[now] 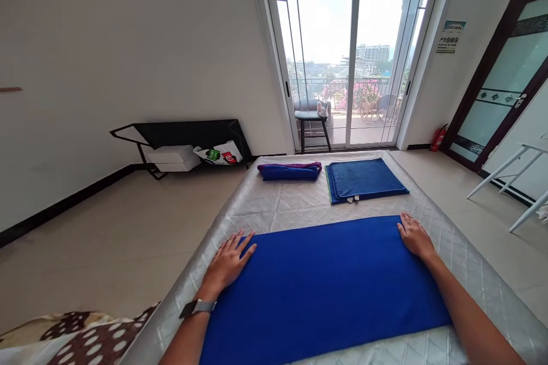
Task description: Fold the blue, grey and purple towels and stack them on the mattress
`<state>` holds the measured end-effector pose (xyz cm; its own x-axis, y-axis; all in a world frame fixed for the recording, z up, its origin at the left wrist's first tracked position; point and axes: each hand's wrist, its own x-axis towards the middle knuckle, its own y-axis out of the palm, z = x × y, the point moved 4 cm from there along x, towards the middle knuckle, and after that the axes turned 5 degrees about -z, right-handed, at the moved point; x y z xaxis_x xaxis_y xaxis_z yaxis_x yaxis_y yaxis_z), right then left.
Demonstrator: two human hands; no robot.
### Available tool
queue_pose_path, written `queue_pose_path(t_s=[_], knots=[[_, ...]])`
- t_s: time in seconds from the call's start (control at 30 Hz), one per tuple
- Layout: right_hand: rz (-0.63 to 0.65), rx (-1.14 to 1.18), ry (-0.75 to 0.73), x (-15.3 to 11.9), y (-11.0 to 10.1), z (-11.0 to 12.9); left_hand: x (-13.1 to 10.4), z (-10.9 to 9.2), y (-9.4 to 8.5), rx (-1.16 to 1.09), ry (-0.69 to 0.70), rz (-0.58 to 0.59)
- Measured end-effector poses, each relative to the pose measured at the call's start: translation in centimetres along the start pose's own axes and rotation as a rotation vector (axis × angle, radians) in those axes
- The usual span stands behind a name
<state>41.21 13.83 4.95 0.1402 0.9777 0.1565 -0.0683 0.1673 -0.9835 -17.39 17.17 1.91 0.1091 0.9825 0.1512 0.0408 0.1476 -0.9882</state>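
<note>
A smooth blue cloth (321, 285) lies spread flat on the pale quilted mattress (257, 205). My left hand (229, 259) rests on its far left corner, fingers spread, palm down. At the far right corner my right hand (415, 236) lies flat, fingers extended and held loosely side by side. Neither hand grips anything. Beyond the cloth sit a rolled blue and purple bundle (290, 171) and, to its right, a folded dark blue towel (366, 178) with small white tags on its near edge.
A black rack (188, 134) with white boxes (171, 157) stands by the left wall. Past the mattress are a dark stool (310, 116) and glass doors. A white-legged table (520, 174) is at the right; brown dotted fabric (98, 339) lies at lower left.
</note>
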Motion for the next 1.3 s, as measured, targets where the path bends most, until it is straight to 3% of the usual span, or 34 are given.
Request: queue_pose_path(t_s=[0.27, 0.37, 0.4, 0.47, 0.63, 0.7, 0.73, 0.77, 0.83, 1.03, 1.1, 1.2, 1.3], knots=[[0.028, 0.042, 0.026, 0.0, 0.0, 0.7, 0.5, 1.2, -0.2, 0.1, 0.037, 0.105], [0.003, 0.061, 0.019, 0.0, 0.0, 0.8, 1.3, -0.2, -1.0, 0.125, -0.001, 0.076], [0.001, 0.065, 0.019, 0.0, 0.1, 0.8, 1.6, -1.7, -1.4, 0.128, 0.002, 0.044], [0.006, 0.066, 0.022, 0.0, 0.2, 0.8, 2.1, -6.6, -2.1, 0.1, 0.078, -0.023], [0.008, 0.067, 0.031, 0.0, 0.1, 0.9, 1.4, -22.7, -2.0, -0.124, 0.464, -0.072], [0.012, 0.073, 0.032, -0.1, -0.1, 0.9, 1.1, -25.9, -1.4, -0.153, 0.511, -0.066], [0.015, 0.075, 0.032, -0.1, -0.1, 1.0, 1.1, -26.2, -1.0, -0.154, 0.501, -0.059], [0.019, 0.076, 0.032, -0.1, -0.2, 1.0, 1.2, -25.8, -0.7, -0.147, 0.476, -0.05], [0.027, 0.073, 0.036, -0.2, -0.2, 1.0, 1.3, -22.7, 0.1, -0.115, 0.399, -0.03], [0.012, 0.074, 0.033, -0.1, 0.0, 0.8, 0.6, -6.2, 1.0, 0.062, 0.107, 0.013], [0.012, 0.07, 0.031, 0.0, 0.1, 0.7, 0.0, -2.1, 1.0, 0.11, 0.02, 0.029], [0.013, 0.059, 0.034, 0.1, 0.1, 0.6, -0.5, 0.6, 1.1, 0.137, -0.031, 0.029], [0.013, 0.049, 0.036, 0.2, 0.2, 0.4, -0.5, 0.5, 1.2, 0.13, -0.041, -0.004]])
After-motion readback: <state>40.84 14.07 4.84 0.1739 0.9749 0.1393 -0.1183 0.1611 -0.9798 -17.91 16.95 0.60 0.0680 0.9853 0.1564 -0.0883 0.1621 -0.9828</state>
